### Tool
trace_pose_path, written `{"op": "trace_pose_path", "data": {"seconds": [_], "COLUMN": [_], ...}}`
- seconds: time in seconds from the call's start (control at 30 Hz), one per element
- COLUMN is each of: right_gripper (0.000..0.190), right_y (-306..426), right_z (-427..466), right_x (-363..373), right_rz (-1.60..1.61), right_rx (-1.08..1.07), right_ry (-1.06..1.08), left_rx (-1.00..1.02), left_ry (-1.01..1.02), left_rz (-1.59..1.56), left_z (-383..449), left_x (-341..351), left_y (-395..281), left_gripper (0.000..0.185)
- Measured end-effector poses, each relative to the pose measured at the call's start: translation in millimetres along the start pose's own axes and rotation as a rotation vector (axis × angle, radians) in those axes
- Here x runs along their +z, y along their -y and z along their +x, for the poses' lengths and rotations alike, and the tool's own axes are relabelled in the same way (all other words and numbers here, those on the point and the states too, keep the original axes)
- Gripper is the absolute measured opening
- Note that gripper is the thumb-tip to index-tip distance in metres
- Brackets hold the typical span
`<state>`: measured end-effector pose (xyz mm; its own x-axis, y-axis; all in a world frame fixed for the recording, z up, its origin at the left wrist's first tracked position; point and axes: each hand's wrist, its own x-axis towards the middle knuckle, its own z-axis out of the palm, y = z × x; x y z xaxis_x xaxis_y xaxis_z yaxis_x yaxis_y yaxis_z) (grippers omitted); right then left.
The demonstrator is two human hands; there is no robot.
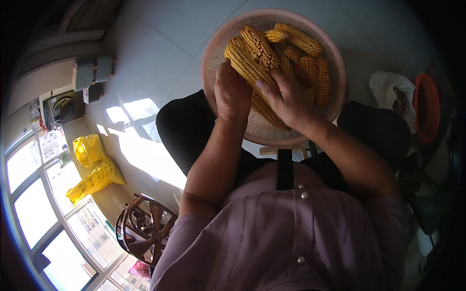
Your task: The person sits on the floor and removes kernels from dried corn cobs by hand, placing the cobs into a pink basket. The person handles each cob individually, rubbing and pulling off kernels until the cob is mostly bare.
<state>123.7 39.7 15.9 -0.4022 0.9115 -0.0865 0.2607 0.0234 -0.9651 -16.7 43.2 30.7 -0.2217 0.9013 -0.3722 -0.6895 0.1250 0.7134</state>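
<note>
A round pink plastic basket [208, 69] sits between my knees with several dried yellow corn cobs in it. My left hand [234, 89] is closed around the lower left side of a large ear of corn [244, 64]. My right hand [291, 96] rests on the same ear near its lower end, thumb against the kernels. A thin dark tool with a pointed metal shaft [279, 50] sticks out by my right fingers; its handle is partly hidden behind them. Another ear [259, 47] lies just above the held one. More ears [322, 82] lie at the basket's right.
A white plastic bag [387, 87] and a red tub [427, 107] stand on the floor at right. Yellow bags [98, 178] lie by the windows at left, near a dark wooden rack or chair [145, 229]. A small wooden stool [267, 151] shows under the basket.
</note>
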Motion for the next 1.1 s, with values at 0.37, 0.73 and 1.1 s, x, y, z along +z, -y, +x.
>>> {"op": "trace_pose_path", "data": {"seconds": [0.37,0.73,1.1], "right_gripper": [0.047,0.057,0.053], "right_y": [7,17,12], "right_z": [-7,-1,6], "right_x": [4,-6,-8], "right_rz": [0.171,0.486,0.320], "right_rx": [0.207,0.649,0.237], "right_ry": [0.293,0.231,0.325], "left_rx": [-0.001,-0.038,0.007], "left_ry": [-0.145,-0.190,-0.087], "left_rz": [0.060,0.078,0.090], "left_z": [9,10,4], "left_x": [-27,-21,-17], "left_y": [13,12,9], "left_gripper": [0.022,0.022,0.033]}}
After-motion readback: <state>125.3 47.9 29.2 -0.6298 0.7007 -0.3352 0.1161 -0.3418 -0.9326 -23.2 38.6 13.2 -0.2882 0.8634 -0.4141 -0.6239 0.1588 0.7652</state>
